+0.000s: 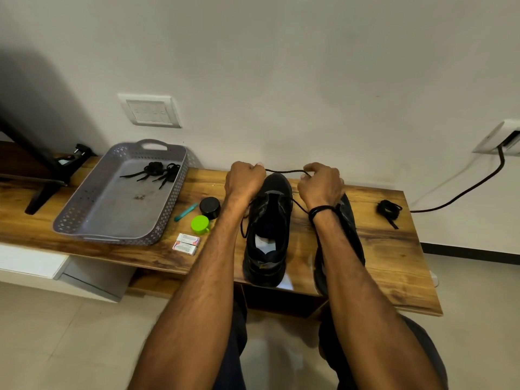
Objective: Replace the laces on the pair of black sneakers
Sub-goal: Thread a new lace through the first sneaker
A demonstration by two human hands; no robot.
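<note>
Two black sneakers stand side by side on the wooden table, toes toward the wall. The left sneaker [268,229] is in full view; the right sneaker [350,220] is mostly hidden under my right forearm. A thin black lace [284,171] stretches taut above the left sneaker's toe, between my two fists. My left hand [244,178] is closed on one end and my right hand [320,182] on the other. Lace strands run down from the hands to the left sneaker's eyelets. A coiled black lace [389,210] lies to the right, and more laces [157,170] lie in the grey tray.
The grey perforated tray [84,218] sits at the table's left. Between it and the sneakers lie a teal pen [185,212], a black round lid [210,207], a green cap [200,225] and two small white boxes [186,244]. A black stand [42,175] is far left, a cable [464,192] right.
</note>
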